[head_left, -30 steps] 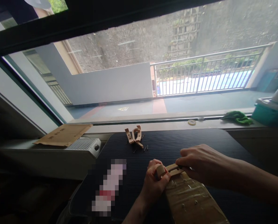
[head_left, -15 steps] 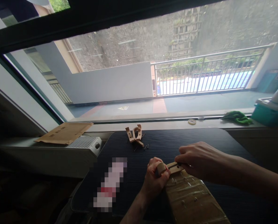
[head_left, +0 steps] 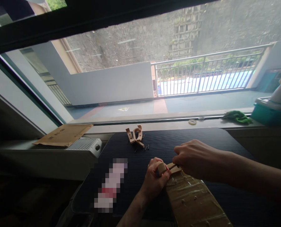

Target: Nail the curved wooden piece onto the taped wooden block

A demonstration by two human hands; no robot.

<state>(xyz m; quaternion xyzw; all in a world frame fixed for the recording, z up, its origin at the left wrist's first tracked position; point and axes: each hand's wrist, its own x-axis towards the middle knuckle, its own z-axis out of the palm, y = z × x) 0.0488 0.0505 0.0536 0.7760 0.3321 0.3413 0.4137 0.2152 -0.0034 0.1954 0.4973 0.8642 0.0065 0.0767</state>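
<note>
Tape-wrapped brown cardboard board runs lengthwise from the person toward the window; left hand clamps a pale wooden block at its far end, right hand pinching beside it on the dark ribbed worktop.

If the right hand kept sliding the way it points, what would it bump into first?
The right hand points leftward, and the left hand, gripping the small wooden piece, lies right there. It would likely meet that piece and hand first, though depth is hard to judge.
</note>
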